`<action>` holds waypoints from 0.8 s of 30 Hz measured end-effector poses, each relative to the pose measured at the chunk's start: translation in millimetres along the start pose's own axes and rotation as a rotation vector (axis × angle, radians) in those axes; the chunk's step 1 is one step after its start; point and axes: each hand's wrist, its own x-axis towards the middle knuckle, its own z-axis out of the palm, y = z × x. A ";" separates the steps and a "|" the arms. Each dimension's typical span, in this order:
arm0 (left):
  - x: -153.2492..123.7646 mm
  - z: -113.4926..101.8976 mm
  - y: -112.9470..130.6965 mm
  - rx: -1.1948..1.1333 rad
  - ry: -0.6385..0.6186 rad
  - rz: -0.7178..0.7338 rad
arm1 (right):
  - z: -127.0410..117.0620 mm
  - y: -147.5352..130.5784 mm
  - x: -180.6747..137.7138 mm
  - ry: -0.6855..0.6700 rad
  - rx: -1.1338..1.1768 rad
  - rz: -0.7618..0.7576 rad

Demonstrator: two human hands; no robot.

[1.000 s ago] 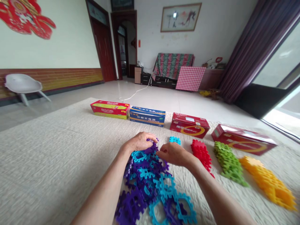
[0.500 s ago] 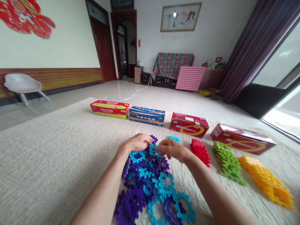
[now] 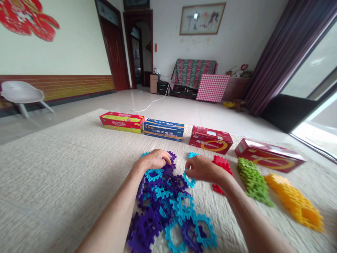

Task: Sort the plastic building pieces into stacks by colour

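Note:
Light-blue and purple interlocking toy blocks, flat with notched edges, lie in a loose pile (image 3: 158,207) on the quilted cover in front of me. My right hand (image 3: 199,167) pinches a light-blue toy block (image 3: 190,181) just right of the pile, tilted on edge. Behind that hand lies another light-blue block (image 3: 193,154). My left hand (image 3: 156,160) rests at the pile's far end, its fingers curled down against a purple block (image 3: 169,169). Its fingertips are partly hidden, so whatever they grip does not show.
Red blocks (image 3: 222,162), partly behind my right wrist, green blocks (image 3: 254,182) and yellow blocks (image 3: 295,202) form rows at the right. Beyond stand a red-and-yellow box (image 3: 122,122), a blue box (image 3: 163,130) and two dark-red boxes (image 3: 210,140). A white chair (image 3: 22,93) stands far left.
My right hand has moved right, away from my left hand, carrying the light-blue toy block off the pile. More of the purple block beside my left hand shows; that hand has barely moved.

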 end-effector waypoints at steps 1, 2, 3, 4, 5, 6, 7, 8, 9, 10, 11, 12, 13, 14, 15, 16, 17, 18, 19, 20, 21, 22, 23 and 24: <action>0.1 0.0 0.5 0.000 0.003 0.003 | 2.0 -5.6 -0.6 0.003 0.003 -0.019; 0.3 0.2 0.8 0.000 0.005 0.002 | 2.5 -10.6 -1.7 0.005 0.008 -0.035; 0.4 0.4 0.8 -0.001 0.009 0.000 | 1.6 -14.5 -3.2 0.004 0.015 -0.045; 0.6 0.6 0.7 -0.003 0.012 -0.001 | -0.5 -17.2 -4.8 -0.003 0.025 -0.050; 0.7 0.9 0.3 -0.006 0.016 0.000 | -3.2 -18.3 -6.1 -0.013 0.037 -0.051; 0.7 1.2 -0.2 -0.009 0.019 0.005 | -6.0 -17.8 -6.8 -0.021 0.047 -0.048; 0.8 1.4 -0.7 -0.013 0.021 0.015 | -8.0 -15.6 -6.7 -0.030 0.058 -0.044; 0.7 1.6 -1.0 -0.016 0.022 0.025 | -9.0 -11.9 -5.8 -0.045 0.065 -0.038; 0.6 1.6 -1.2 -0.018 0.022 0.033 | -8.8 -7.1 -4.2 -0.065 0.063 -0.028; 0.4 1.6 -1.2 -0.020 0.023 0.036 | -7.3 -1.6 -2.3 -0.087 0.051 -0.013; 0.1 1.4 -1.0 -0.023 0.024 0.033 | -5.0 4.2 -0.5 -0.101 0.032 0.007; -0.2 1.1 -0.6 -0.027 0.024 0.028 | -2.4 9.6 0.9 -0.103 0.004 0.025; -0.6 0.8 -0.2 -0.031 0.024 0.021 | 0.0 14.3 1.5 -0.090 -0.029 0.037; -0.8 0.5 0.2 -0.035 0.024 0.017 | 1.9 17.9 1.2 -0.068 -0.058 0.039; -1.1 0.3 0.5 -0.037 0.022 0.013 | 3.0 20.3 0.1 -0.047 -0.078 0.034; -1.2 0.0 0.6 -0.037 0.020 0.012 | 3.6 21.5 -1.8 -0.031 -0.088 0.019; -1.3 -0.1 0.6 -0.035 0.019 0.011 | 3.9 21.5 -4.0 -0.024 -0.092 -0.011; -1.3 -0.3 0.5 -0.034 0.018 0.010 | 4.1 20.6 -6.2 -0.027 -0.091 -0.048; -1.3 -0.4 0.3 -0.032 0.019 0.009 | 4.7 19.0 -8.3 -0.036 -0.085 -0.085; -1.3 -0.6 0.0 -0.031 0.021 0.008 | 5.9 17.0 -10.0 -0.046 -0.082 -0.121; -1.4 -0.8 -0.2 -0.032 0.024 0.005 | 7.6 14.7 -11.2 -0.050 -0.081 -0.151; -1.4 -1.1 -0.4 -0.033 0.027 0.002 | 9.8 12.3 -11.9 -0.046 -0.081 -0.173; -1.6 -1.3 -0.6 -0.035 0.028 -0.001 | 12.1 10.1 -12.2 -0.034 -0.087 -0.180; -1.7 -1.5 -0.8 -0.038 0.028 -0.005 | 14.3 7.9 -12.3 -0.018 -0.098 -0.181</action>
